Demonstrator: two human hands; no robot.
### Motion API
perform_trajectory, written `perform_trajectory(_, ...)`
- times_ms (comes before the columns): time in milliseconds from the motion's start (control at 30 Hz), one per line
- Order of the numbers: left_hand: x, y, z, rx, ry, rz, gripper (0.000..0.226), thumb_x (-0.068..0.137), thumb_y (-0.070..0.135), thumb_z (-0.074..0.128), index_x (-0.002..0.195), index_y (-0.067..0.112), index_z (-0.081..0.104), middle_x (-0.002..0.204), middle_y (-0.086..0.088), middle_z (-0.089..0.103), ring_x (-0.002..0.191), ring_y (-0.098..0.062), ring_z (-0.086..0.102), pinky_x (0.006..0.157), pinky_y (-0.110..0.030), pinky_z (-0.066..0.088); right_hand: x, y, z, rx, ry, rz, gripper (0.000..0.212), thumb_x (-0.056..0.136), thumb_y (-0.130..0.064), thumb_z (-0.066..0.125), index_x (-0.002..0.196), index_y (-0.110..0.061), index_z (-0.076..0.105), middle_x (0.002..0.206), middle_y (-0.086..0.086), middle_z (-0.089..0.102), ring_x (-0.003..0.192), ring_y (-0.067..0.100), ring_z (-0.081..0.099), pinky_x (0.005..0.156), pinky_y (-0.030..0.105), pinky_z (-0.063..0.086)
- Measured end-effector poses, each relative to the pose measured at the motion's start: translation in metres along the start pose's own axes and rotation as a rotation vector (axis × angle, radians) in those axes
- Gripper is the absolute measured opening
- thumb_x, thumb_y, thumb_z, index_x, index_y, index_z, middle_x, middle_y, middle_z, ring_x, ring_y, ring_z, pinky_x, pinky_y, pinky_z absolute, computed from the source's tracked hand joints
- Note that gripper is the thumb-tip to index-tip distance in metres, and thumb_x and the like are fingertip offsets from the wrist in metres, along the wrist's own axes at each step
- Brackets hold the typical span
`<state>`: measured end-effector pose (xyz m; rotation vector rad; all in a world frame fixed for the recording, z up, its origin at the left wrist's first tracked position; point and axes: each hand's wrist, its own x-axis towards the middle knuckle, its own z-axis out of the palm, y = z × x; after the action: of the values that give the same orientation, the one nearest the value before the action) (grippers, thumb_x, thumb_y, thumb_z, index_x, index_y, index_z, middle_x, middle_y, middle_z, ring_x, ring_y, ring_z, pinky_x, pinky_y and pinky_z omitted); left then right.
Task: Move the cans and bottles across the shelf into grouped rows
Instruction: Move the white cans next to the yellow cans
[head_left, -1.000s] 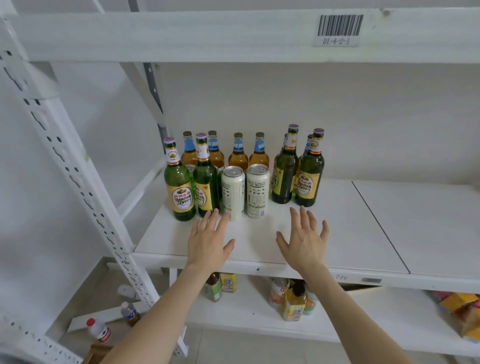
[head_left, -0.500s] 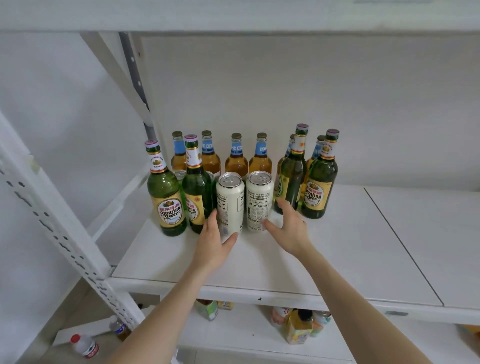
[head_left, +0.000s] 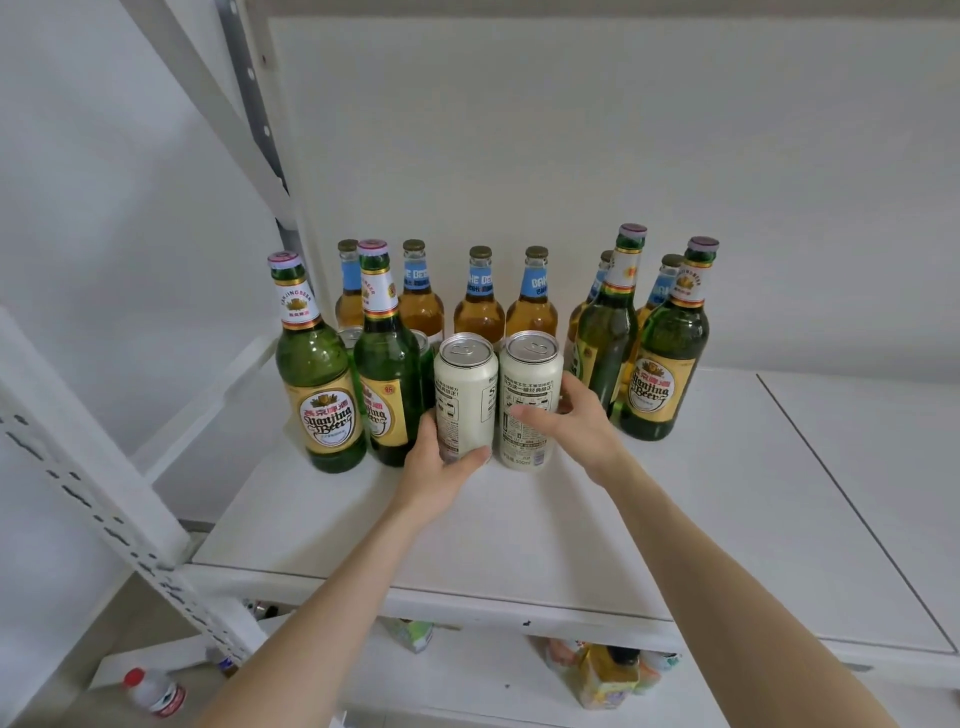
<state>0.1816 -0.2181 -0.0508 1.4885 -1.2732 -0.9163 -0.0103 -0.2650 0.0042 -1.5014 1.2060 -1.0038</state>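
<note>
Two white cans stand side by side at the front middle of the white shelf (head_left: 519, 525). My left hand (head_left: 441, 470) wraps the base of the left can (head_left: 464, 384). My right hand (head_left: 576, 423) grips the right can (head_left: 530, 374) from its right side. Two green beer bottles (head_left: 322, 384) stand to the left of the cans, two more green bottles (head_left: 662, 358) to the right. A row of several amber bottles with blue neck labels (head_left: 479, 306) lines the back wall. More can tops (head_left: 350, 335) peek from behind the left green bottles.
A slanted perforated white upright (head_left: 104, 499) frames the left side. A seam (head_left: 852, 504) splits the shelf board on the right. The lower shelf holds juice cartons and bottles (head_left: 605, 675). A small red-capped bottle (head_left: 153, 691) lies on the floor at the lower left.
Both hands moved forward from open above the shelf front and closed around the two white cans. The view came closer to the shelf.
</note>
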Motion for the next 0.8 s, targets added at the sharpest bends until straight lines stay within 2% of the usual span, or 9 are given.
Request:
perform_trajectory(100,0.000,0.002,-0.002,-0.025,-0.001,-0.016,0.083,0.068,0.029,0.088,0.137,0.032,0.041,0.123,0.015,0.062,0.106,0.007,0.057,0.084,-0.019,0.048,0.000,0.004,-0.004,0.091,-0.012,-0.032,0.063,0.073,-0.021,0.086,0.129,-0.021,0.056,0.114,-0.005,0.072,0.104,0.013,0.068,0.090,0.038,0.056)
perform_trajectory(200,-0.003,0.006,-0.003,-0.002,-0.007,-0.020,0.094,0.056,0.031,0.091,0.136,0.039,0.042,0.114,0.024,0.061,0.105,0.008,0.058,0.080,-0.020,0.052,-0.004,0.004,-0.008,0.142,-0.029,-0.037,0.067,0.070,-0.018,0.086,0.129,-0.021,0.055,0.111,-0.006,0.073,0.101,0.009,0.070,0.082,0.030,0.058)
perform_trajectory(333,-0.012,0.010,-0.007,0.027,-0.046,-0.034,0.097,0.054,0.026,0.093,0.138,0.034,0.045,0.110,0.026,0.062,0.103,0.006,0.060,0.079,-0.032,0.061,-0.015,0.000,-0.012,0.159,-0.044,-0.044,0.059,0.071,-0.018,0.084,0.124,-0.026,0.059,0.108,-0.009,0.074,0.099,0.007,0.070,0.069,0.018,0.057)
perform_trajectory(433,-0.020,0.015,-0.013,-0.018,-0.083,-0.085,0.095,0.053,0.027,0.093,0.135,0.034,0.047,0.111,0.022,0.063,0.101,0.000,0.062,0.062,-0.023,0.059,-0.025,-0.005,-0.012,0.145,-0.029,-0.032,0.053,0.072,-0.024,0.082,0.120,-0.026,0.061,0.108,-0.007,0.074,0.100,0.010,0.070,0.074,0.024,0.059)
perform_trajectory(500,-0.027,0.017,-0.015,-0.087,-0.096,-0.139,0.086,0.054,0.024,0.093,0.128,0.034,0.052,0.113,0.014,0.066,0.097,-0.002,0.065,0.057,-0.017,0.056,-0.033,-0.008,-0.012,0.153,-0.012,0.001,0.049,0.074,-0.023,0.082,0.118,-0.027,0.062,0.107,-0.006,0.074,0.098,0.011,0.070,0.076,0.029,0.060)
perform_trajectory(533,-0.031,0.018,-0.017,-0.111,-0.096,-0.157,0.078,0.056,0.020,0.093,0.122,0.034,0.054,0.113,0.013,0.067,0.093,0.000,0.066,0.057,-0.014,0.054,-0.037,-0.009,-0.011,0.155,0.002,0.020,0.045,0.076,-0.022,0.082,0.116,-0.029,0.062,0.105,-0.008,0.074,0.096,0.009,0.071,0.073,0.027,0.060)
perform_trajectory(633,-0.044,0.019,-0.021,-0.168,-0.106,-0.186,0.066,0.062,0.011,0.091,0.112,0.035,0.056,0.110,0.014,0.069,0.086,0.006,0.068,0.060,-0.011,0.053,-0.054,-0.015,-0.010,0.173,0.040,0.082,0.035,0.078,-0.021,0.081,0.106,-0.034,0.064,0.095,-0.013,0.075,0.087,0.004,0.072,0.061,0.019,0.056)
perform_trajectory(800,-0.072,0.020,-0.040,-0.185,-0.179,-0.248,0.069,0.063,0.018,0.091,0.121,0.031,0.055,0.110,0.014,0.068,0.100,-0.003,0.065,0.073,-0.020,0.052,-0.089,-0.017,-0.005,0.222,0.089,0.176,0.025,0.080,-0.023,0.078,0.101,-0.030,0.067,0.090,-0.008,0.076,0.081,0.008,0.073,0.057,0.022,0.056)
